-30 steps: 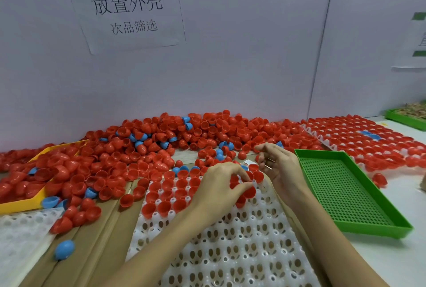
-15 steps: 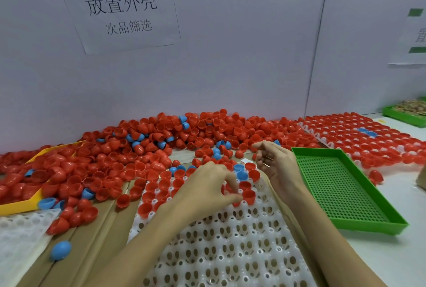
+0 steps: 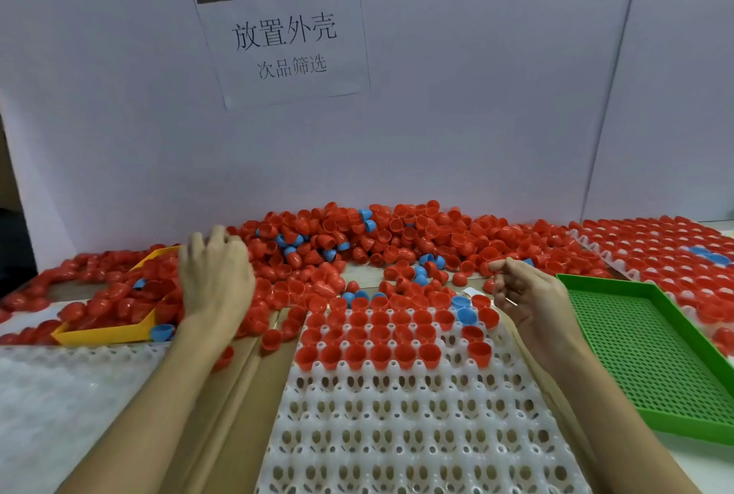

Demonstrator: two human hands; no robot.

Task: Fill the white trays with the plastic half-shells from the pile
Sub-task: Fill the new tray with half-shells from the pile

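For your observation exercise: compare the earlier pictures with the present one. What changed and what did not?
The left hand left the white tray and reached left-forward over the pile of red half-shells, fingers curled, its grip hidden. The right hand stayed at the tray's far right corner, fingers curled. The green tray did not move.

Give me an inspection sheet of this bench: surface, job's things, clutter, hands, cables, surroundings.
Surface: brown cardboard sheets under the trays.
Job's things: white moulded plastic tray, far rows filled with red shells and a few blue, near rows empty; loose pile of red and blue plastic half-shells behind it; a second tray filled with red shells far right.
Clutter: yellow plastic bin holding shells; empty green perforated tray.
Hands: left hand reaching over the pile, fingers loosely curled; right hand curled at the tray's far right corner, contents unclear.
Cables: nothing seen.
Surroundings: white partition wall with a printed paper sign.
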